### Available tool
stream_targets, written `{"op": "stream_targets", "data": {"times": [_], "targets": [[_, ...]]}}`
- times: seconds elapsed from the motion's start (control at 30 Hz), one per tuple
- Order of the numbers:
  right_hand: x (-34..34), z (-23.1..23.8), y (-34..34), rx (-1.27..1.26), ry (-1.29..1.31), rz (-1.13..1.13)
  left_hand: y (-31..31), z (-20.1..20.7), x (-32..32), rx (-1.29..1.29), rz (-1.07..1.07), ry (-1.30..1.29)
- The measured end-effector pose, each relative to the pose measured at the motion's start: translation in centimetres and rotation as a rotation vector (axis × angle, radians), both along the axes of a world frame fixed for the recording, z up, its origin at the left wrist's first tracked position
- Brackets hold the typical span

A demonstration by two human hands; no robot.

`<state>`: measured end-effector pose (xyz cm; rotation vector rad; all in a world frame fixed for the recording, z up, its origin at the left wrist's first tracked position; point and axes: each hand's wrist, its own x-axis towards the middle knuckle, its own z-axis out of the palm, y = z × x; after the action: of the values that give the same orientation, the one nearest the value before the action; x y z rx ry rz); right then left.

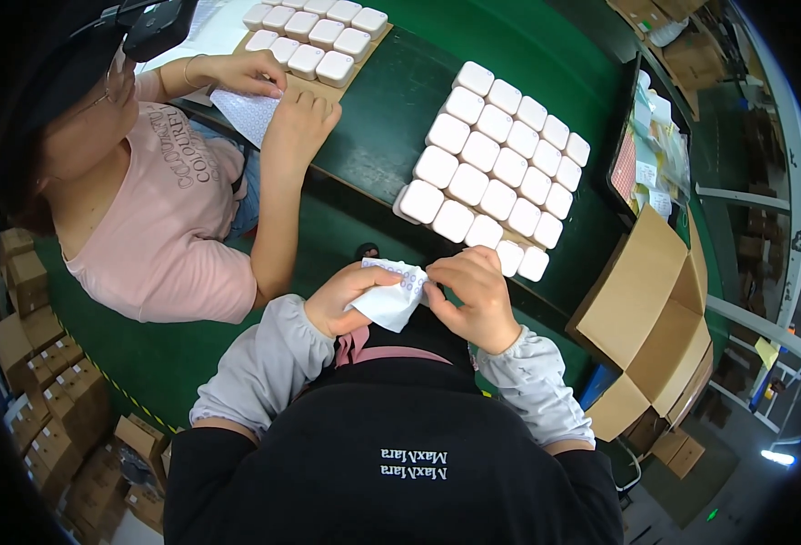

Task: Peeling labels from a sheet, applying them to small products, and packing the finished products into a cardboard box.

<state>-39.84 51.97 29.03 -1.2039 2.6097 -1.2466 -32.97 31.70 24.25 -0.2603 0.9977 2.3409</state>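
In my left hand (338, 300) is a small white sticker sheet (386, 307) with rows of little purplish round labels, gripped between thumb and fingers and curling at its lower end. My right hand (475, 295) is closed in a pinch, thumb and forefinger at the sheet's right edge; whether a single label is between those fingertips is too small to tell. Both hands are in front of my body, at the near edge of the table. Just beyond them stand rows of white square cases with rounded corners (467, 184), each with a tiny mark near one corner.
A co-worker in a pink shirt (169, 245) sits at left, handling a patterned label sheet (248, 113) by more white cases (305, 60) on cardboard. The dark green table (364, 136) joins us. At right are an open carton (641, 331) and a black bin (632, 118) with bags.
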Motion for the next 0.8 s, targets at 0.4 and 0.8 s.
{"op": "stream_targets", "data": {"times": [0.4,0.8], "targets": [[-0.4,-0.2,-0.1,0.002,0.077,-0.163,2.5,1.5,0.8,0.647,0.305,-0.065],[0.1,0.3,-0.2,-0.068,-0.316,-0.223,4.9,1.5,0.4,-0.318,0.438,0.09]]}}
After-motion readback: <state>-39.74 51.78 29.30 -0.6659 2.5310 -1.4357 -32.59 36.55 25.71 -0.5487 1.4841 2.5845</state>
